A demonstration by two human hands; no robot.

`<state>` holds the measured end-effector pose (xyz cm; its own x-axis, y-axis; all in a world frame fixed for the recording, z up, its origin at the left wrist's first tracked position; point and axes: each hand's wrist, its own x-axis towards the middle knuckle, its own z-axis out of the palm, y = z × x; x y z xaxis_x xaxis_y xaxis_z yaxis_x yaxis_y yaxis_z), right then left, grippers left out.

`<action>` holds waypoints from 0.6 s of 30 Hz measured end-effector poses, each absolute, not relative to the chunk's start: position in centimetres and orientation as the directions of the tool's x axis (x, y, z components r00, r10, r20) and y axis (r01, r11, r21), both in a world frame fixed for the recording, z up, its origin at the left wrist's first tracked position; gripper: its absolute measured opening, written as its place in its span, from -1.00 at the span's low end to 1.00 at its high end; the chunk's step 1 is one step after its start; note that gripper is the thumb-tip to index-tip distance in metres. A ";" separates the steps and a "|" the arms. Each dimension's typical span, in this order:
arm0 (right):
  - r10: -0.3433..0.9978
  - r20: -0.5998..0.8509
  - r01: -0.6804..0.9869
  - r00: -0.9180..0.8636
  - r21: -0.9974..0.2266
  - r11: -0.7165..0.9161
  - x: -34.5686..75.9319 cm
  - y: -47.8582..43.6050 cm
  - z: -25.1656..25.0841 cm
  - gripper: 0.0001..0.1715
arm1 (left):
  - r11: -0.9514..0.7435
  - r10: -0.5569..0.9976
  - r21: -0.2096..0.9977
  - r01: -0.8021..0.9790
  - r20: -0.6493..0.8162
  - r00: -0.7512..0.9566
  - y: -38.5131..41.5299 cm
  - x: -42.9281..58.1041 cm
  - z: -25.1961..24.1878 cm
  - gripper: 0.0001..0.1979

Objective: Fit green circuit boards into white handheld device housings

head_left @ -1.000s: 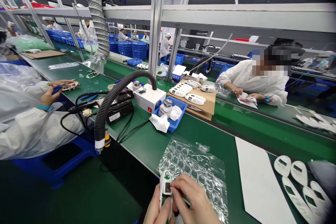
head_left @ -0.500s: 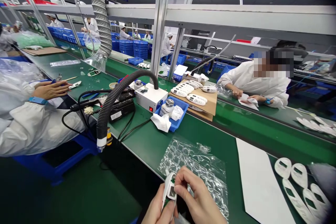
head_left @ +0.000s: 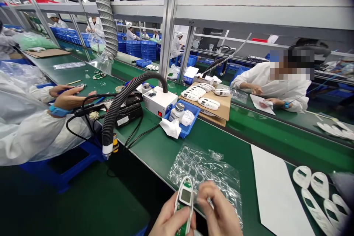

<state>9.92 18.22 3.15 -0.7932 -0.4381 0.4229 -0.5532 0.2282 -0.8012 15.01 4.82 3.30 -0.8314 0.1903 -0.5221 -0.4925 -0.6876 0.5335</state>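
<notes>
Factory-like room, with a white shelf [head_left: 249, 11] overhead and a long green tabletop [head_left: 155, 151] below. At its near edge, in the left grip [head_left: 168, 215], one handheld device [head_left: 184, 203], white-rimmed and tilted, with green board [head_left: 179, 207] and grey display [head_left: 186, 195] exposed. Held by both long sides, thumb across the lower board, fingers behind. Just beside its right edge, the right grip [head_left: 218, 206], narrow, fingertips drawn together; too blurred to tell whether pinching anything.

Probably light and stiff-shelled, perhaps slightly slippery; likely fragile at display and bare board. Best taken by the outer rim, low down and from behind, with no pressure on the display.

Counting outward: one clear moulded sheet [head_left: 204, 169] behind the grips; to the right, one white sheet [head_left: 273, 188], then five visible white shells [head_left: 322, 190] with window openings. Farther back, one blue tray [head_left: 193, 120] with one capped jar [head_left: 179, 107]; near it, one white box [head_left: 159, 103] and one black hose [head_left: 143, 77]. On cardboard [head_left: 224, 108], several white devices [head_left: 209, 103], overlapped too much for a sure count.
</notes>
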 end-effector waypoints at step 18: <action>-0.316 0.218 -0.378 -0.923 -0.659 0.650 -2.2 24.0 3.4 -0.76 | -0.812 0.189 0.384 -0.439 -0.539 -0.821 4.8 13.6 1.4 -0.43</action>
<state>-2.18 23.99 3.41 -0.9233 -0.3159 0.2185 -0.3784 0.6503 -0.6587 13.56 4.77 1.44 -0.8208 0.1885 -0.5392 -0.4388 -0.8124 0.3840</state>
